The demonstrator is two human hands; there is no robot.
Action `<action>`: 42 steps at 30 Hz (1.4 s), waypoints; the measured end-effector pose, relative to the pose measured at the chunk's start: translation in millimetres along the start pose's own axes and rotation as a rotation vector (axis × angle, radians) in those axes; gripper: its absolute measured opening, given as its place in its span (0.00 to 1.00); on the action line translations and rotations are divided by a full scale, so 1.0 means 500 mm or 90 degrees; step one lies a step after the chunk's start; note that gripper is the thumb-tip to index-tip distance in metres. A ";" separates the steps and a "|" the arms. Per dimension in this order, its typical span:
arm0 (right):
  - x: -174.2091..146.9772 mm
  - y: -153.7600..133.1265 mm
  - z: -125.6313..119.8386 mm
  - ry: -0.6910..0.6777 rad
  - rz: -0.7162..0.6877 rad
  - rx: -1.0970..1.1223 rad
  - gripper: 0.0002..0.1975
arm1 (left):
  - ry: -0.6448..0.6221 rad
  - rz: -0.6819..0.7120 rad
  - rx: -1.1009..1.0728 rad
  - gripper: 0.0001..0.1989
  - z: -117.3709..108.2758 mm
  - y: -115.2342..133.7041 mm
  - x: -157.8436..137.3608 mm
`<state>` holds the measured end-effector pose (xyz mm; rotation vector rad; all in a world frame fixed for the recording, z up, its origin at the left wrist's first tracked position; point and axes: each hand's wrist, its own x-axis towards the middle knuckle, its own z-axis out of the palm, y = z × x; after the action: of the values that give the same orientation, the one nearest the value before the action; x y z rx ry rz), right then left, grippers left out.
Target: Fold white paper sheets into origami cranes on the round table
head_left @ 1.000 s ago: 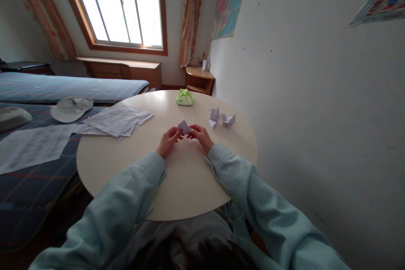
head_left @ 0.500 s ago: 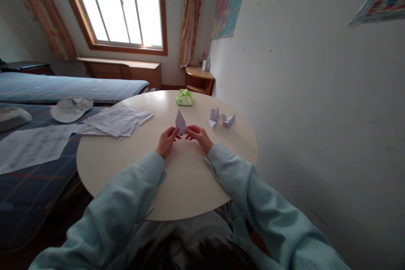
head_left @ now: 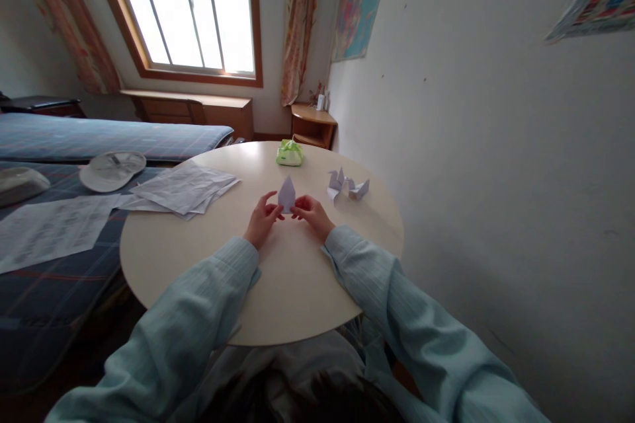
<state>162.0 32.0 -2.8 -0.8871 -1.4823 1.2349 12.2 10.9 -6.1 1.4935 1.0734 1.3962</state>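
Note:
A small piece of folded white paper, pointed at the top, stands upright between my hands above the round table. My left hand pinches its lower left edge with the thumb and fingers, the index finger lifted off. At the lower right edge, my right hand grips the paper between thumb and fingertips. Two folded paper birds sit on the table to the right of my hands.
The round cream table carries a stack of loose papers at its left and a green tissue pack at its far side. Beside it on the left, a bed holds a white cap and a printed sheet. A wall rises on the right.
The folded paper has shifted slightly right and now faces me more squarely. My left index finger has lifted away from it. The right hand has barely moved.

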 end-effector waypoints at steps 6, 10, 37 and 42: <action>-0.001 -0.003 0.001 0.030 0.028 0.021 0.24 | -0.017 -0.007 -0.039 0.26 0.001 -0.006 0.002; -0.008 -0.011 0.004 -0.008 0.024 -0.022 0.20 | -0.028 -0.010 -0.061 0.27 0.003 -0.004 0.000; -0.006 -0.007 0.002 -0.022 -0.008 -0.069 0.19 | -0.031 -0.028 0.014 0.18 0.005 0.016 -0.004; -0.005 -0.005 0.002 0.029 0.005 -0.066 0.22 | -0.037 -0.006 -0.009 0.17 0.006 0.005 -0.001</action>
<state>161.6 28.7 -0.9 -0.9850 -1.5187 1.1443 15.4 9.8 -4.0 1.5074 1.0310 1.3437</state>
